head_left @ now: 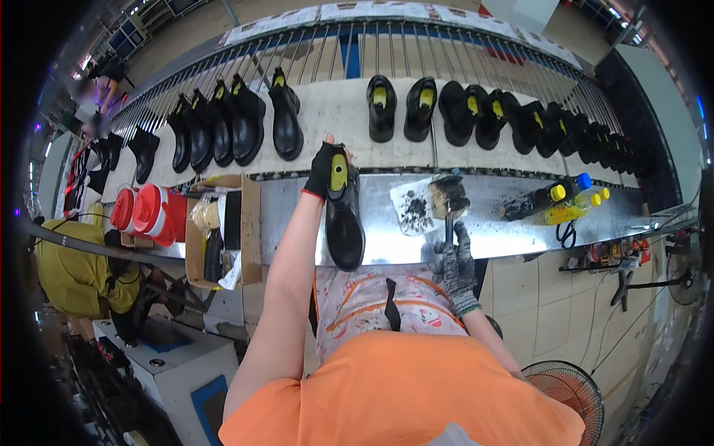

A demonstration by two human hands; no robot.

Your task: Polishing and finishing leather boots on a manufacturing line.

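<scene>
At the steel bench (pixel 506 195) below the conveyor (pixel 335 111), left hand (pixel 325 169) in a black fingerless glove grips the collar of a black ankle boot (pixel 344 215) with a yellow insole, toe pointing back toward the person, sole resting on the bench top. Right hand (pixel 455 260) in a grey knit glove is closed round the handle of a worn brush (pixel 448 197), bristle head just above a smeared paper sheet (pixel 413 208) beside the boot. Two yellow-capped bottles (pixel 561 201) lie further right. More black boots (pixel 476 111) line the conveyor. Judgement: brushing goes best with the boot pinned firmly at the collar, the brush lightly loaded and drawn along the sole edge in even strokes, clear of the upper.
</scene>
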